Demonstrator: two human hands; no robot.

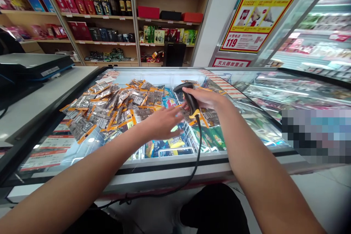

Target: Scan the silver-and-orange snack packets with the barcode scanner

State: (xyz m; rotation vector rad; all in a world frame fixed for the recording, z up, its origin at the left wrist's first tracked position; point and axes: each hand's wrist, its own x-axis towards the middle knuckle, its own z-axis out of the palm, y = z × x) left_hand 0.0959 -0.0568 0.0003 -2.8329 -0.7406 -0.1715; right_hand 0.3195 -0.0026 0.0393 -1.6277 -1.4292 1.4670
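My right hand (pixel 207 98) grips the handle of a black barcode scanner (pixel 188 97) with an orange trigger, held over a chest freezer (pixel 175 159). Its black cable (pixel 197 153) hangs down over the freezer's front edge. My left hand (pixel 164 122) reaches out with its fingers spread, just left of the scanner, over the right edge of a pile of several orange-trimmed snack packets (pixel 109 108) lying on the freezer's glass lid. It holds nothing.
Colourful frozen goods sit in wire baskets (pixel 177 150) below the hands. A grey counter (pixel 35 98) with a black device (pixel 33 65) lies to the left. Shelves of boxes and bottles (pixel 109 7) stand behind. A second glass freezer (pixel 287 91) stretches to the right.
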